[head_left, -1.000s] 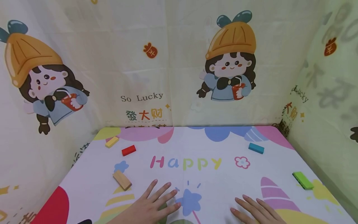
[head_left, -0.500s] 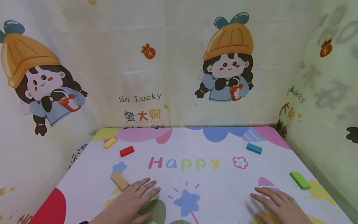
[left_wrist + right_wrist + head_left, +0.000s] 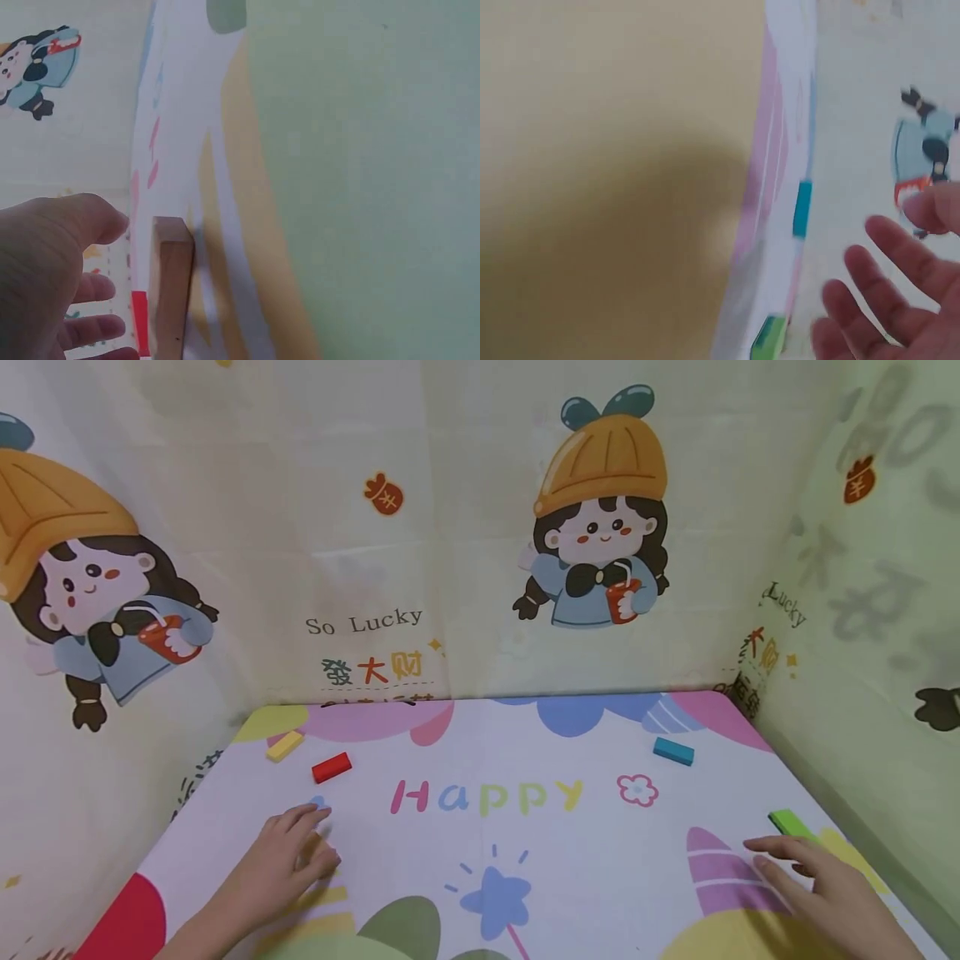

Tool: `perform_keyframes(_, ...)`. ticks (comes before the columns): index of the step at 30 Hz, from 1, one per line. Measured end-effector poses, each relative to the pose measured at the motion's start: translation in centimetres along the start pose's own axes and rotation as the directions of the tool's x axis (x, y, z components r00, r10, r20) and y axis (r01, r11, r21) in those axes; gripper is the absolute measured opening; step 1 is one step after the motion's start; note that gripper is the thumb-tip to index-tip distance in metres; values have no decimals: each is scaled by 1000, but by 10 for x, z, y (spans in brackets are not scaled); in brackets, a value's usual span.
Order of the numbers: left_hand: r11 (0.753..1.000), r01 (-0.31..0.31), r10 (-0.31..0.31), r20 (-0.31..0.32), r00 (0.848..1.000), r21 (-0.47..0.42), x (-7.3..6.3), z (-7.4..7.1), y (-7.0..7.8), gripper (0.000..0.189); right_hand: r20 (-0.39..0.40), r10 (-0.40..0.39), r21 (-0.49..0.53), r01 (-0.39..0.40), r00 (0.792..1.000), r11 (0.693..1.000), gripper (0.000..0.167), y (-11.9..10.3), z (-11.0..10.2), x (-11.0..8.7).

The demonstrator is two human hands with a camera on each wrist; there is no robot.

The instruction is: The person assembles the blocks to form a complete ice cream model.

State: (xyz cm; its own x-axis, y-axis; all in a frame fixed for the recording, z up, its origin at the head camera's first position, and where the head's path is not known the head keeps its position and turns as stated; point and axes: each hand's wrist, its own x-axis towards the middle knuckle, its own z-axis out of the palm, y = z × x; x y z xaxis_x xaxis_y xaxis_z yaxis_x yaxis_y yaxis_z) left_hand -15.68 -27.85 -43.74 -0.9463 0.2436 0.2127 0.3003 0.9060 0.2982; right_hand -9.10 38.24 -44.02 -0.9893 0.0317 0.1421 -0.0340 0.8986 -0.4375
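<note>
My left hand (image 3: 276, 862) hovers over the plain wooden block (image 3: 172, 292) at the left of the table, hiding most of it in the head view. In the left wrist view a gap shows between the thumb and the block, and the fingers are loosely bent around nothing. My right hand (image 3: 828, 883) is nearest to the green block (image 3: 792, 825), its fingers spread and holding nothing. Part of that block is hidden behind the hand. In the right wrist view the green block (image 3: 769, 339) lies beyond the fingers, apart from them.
A red block (image 3: 332, 767) and a yellow block (image 3: 285, 746) lie at the back left of the printed tabletop (image 3: 585, 860). Toward the back right is a blue block (image 3: 673, 751). Patterned cloth (image 3: 480, 568) hangs behind the table and along both sides.
From the middle front, my hands have moved apart: the left went left over the wooden block, the right went right toward the green block. The blocks have stayed in place; the view shifted slightly.
</note>
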Motion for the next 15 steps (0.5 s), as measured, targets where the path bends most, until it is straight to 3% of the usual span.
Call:
perform_keyframes(2, 1000, 23, -23, 22, 1000, -11, -1, 0, -4, 63, -87, 5, 64, 1, 996, 998, 23, 12, -4, 2)
perform_keyframes(5, 998, 56, -56, 55, 997, 1, -1, 1, -7, 66, -146, 47, 141, -26, 988, 990, 23, 31, -11, 7)
perform_keyframes(10, 993, 120, -121, 87, 989, 22, -2, 1, -9, 65, -94, 148, 78, -141, 985, 987, 36, 53, -22, 19)
perform_keyframes(15, 985, 170, -166, 143, 976, -13, -3, 0, -11, 70, -18, 197, 33, -196, 980, 980, 38, 62, -23, 25)
